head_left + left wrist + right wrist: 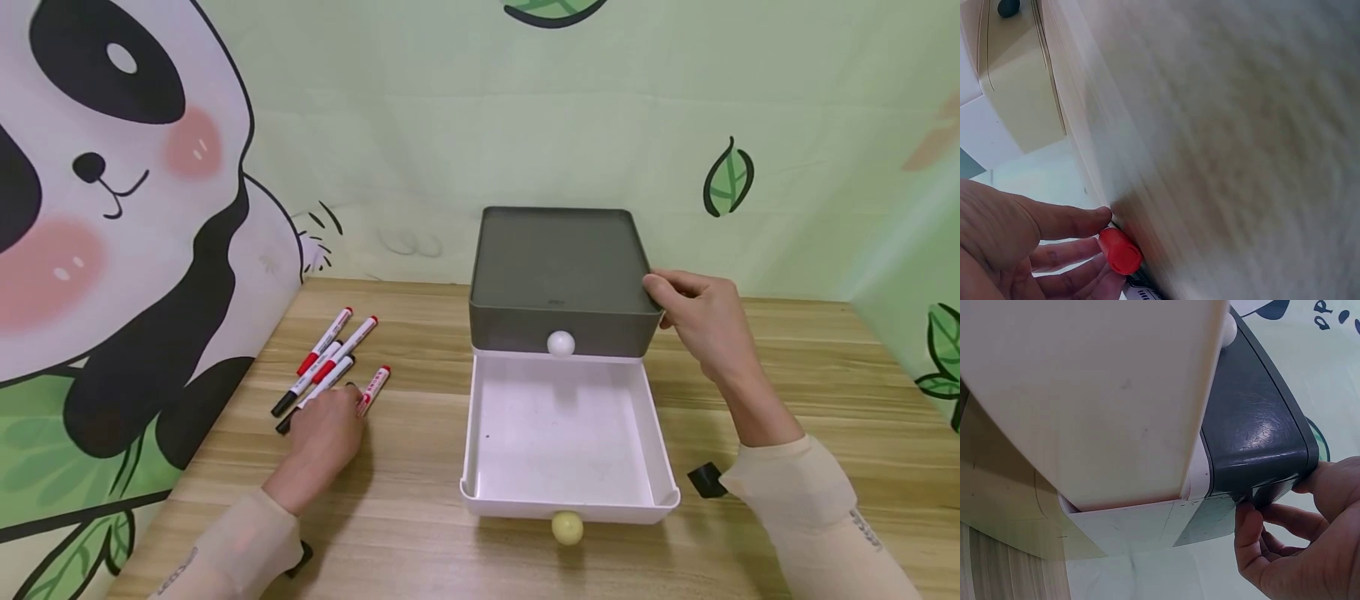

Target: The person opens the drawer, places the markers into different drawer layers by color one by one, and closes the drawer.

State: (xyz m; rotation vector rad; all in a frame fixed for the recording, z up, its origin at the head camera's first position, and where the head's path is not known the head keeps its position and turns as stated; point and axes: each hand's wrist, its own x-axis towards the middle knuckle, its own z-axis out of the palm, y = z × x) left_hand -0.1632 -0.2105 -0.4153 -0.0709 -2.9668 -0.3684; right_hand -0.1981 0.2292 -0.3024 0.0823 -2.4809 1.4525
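Several whiteboard markers with red or black caps lie on the table at the left. My left hand reaches down among them and pinches a red marker near its capped end; the red cap shows between thumb and fingers in the left wrist view. A grey drawer box stands in the middle, its white lower drawer pulled out toward me. My right hand grips the box's front right corner, thumb on top and fingers beneath the rim, as the right wrist view also shows.
The upper part of the box has a white knob; a yellowish knob is on the drawer front. Behind the wooden table hangs a green panda-printed backdrop. A small black piece is beside the right sleeve.
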